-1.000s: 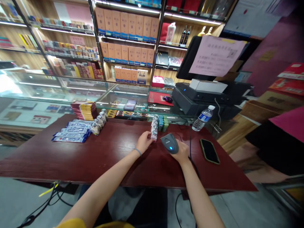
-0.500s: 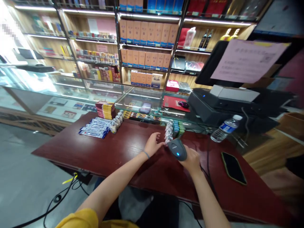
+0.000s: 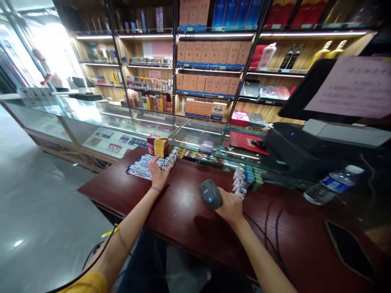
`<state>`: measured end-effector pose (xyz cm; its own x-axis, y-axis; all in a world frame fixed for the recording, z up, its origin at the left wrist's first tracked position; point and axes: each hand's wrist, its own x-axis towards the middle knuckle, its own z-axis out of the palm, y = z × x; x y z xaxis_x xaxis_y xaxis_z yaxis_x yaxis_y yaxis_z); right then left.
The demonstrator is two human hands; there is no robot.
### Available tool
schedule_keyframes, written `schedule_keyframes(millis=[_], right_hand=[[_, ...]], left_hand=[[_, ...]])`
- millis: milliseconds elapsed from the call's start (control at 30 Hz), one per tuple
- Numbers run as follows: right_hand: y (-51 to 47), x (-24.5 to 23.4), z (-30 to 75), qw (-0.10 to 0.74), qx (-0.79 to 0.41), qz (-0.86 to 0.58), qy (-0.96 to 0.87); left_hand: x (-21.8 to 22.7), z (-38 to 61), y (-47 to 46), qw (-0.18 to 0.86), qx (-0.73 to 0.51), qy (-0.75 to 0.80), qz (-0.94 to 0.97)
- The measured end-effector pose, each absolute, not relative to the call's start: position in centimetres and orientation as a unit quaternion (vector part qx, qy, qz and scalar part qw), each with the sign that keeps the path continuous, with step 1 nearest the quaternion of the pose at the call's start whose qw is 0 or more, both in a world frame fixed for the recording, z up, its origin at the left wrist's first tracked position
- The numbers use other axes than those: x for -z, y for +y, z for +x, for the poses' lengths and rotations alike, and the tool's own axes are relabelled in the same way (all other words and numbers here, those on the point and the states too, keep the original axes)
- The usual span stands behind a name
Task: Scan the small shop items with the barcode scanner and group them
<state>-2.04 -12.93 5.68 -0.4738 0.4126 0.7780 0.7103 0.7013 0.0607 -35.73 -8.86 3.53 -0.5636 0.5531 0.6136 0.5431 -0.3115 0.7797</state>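
Note:
In my right hand (image 3: 230,206) is a dark grey barcode scanner (image 3: 210,193) with a lit blue light, held over the middle of the table with its head pointing left. My left hand (image 3: 160,174) reaches to the left group of goods, fingers apart, at the near end of a row of small silver-ended items (image 3: 173,155). Whether a fingertip touches one I cannot tell. Blue-and-white slim packets (image 3: 139,167) lie just left of this hand. Behind them stands a stack of red-and-yellow packs (image 3: 158,146). Right of the scanner are rows of small white, blue and green silver-topped items (image 3: 248,177).
The dark red table (image 3: 183,203) meets a glass display counter (image 3: 195,132). At right are a water bottle (image 3: 334,185), a phone (image 3: 351,250), a monitor (image 3: 302,91) and the scanner's cable (image 3: 262,232). Another person (image 3: 45,67) stands far left.
My left hand has moved left from beside the right-hand rows to the left group of goods. The scanner has shifted left in my right hand, and the camera view has turned left.

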Motion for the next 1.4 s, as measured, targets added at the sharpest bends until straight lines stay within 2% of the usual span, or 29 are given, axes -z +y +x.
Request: schedule_keyframes(millis=[133, 300, 467, 633, 767, 867, 1033, 1400], right_hand=[[-12.8, -4.9, -3.0, 0.407, 0.19, -0.33, -0.83], [-13.5, -4.2, -2.5, 0.405, 0.203, -0.303, -0.838], [-13.8, -4.4, -2.3, 0.402, 0.206, -0.295, -0.842], [-13.9, -4.4, -2.3, 0.404, 0.205, -0.296, -0.841], [-14.1, -4.5, -2.4, 0.402, 0.205, -0.309, -0.837], [-14.3, -4.8, -2.4, 0.393, 0.194, -0.308, -0.845], [-14.6, -5.2, -2.4, 0.378, 0.17, -0.263, -0.871], [-14.6, -5.1, -2.3, 0.374, 0.129, -0.246, -0.885]], left_hand=[[-1.5, -36.5, -8.7, 0.022, -0.625, 0.597, 0.503], [-1.4, -36.5, -8.7, 0.055, -0.605, 0.593, 0.528], [-2.2, -36.0, -9.4, 0.132, -0.658, 0.569, 0.475], [-3.7, -34.9, -9.7, 0.295, -0.758, 0.46, 0.357], [-4.6, -34.8, -10.0, 0.512, -0.71, 0.363, 0.32], [-4.6, -34.9, -10.5, 0.601, -0.66, 0.326, 0.31], [-4.1, -34.6, -10.8, 0.633, -0.624, 0.315, 0.331], [-3.6, -34.3, -10.2, 0.609, -0.629, 0.342, 0.343]])
